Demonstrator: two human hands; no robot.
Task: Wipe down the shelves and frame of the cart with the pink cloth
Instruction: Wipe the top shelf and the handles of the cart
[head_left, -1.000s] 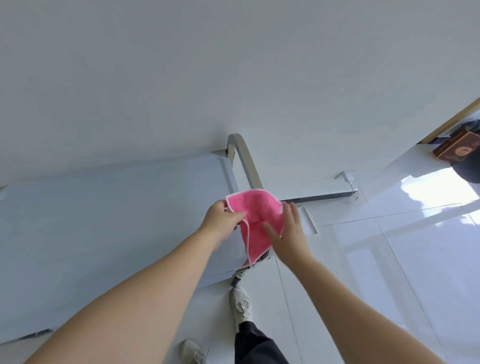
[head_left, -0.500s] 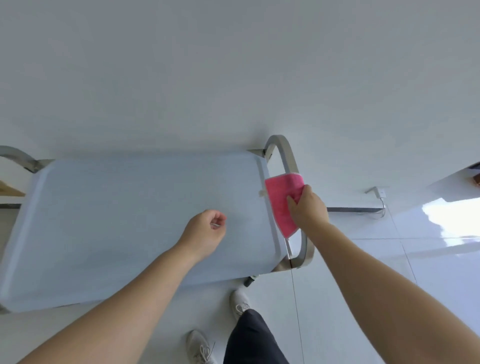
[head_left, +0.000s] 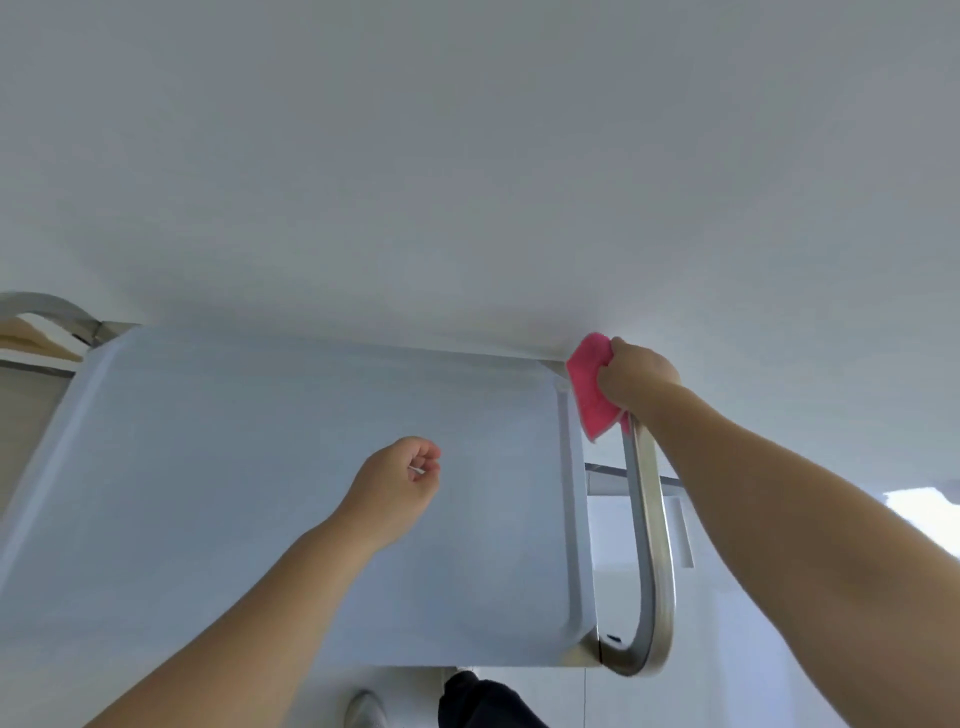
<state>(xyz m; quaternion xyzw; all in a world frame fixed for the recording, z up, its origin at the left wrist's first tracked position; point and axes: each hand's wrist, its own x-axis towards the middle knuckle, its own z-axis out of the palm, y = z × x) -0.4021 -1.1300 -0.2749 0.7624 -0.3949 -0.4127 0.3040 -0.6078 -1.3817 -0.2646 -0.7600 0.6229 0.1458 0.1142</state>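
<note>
The cart's pale blue top shelf fills the lower left of the head view. Along the shelf's right side runs a curved metal frame handle. My right hand grips the pink cloth and holds it wrapped against the far end of that handle, close to the wall. The cloth hides the handle's far corner. My left hand hovers over the middle of the shelf with its fingers curled in and nothing in them.
A white wall stands directly behind the cart. A second metal handle curves at the far left corner. White floor tiles lie to the right. A shoe and a dark trouser leg show below the shelf's near edge.
My left hand let go of the cloth and moved out over the shelf. My right hand carried the cloth along the handle toward its far end by the wall.
</note>
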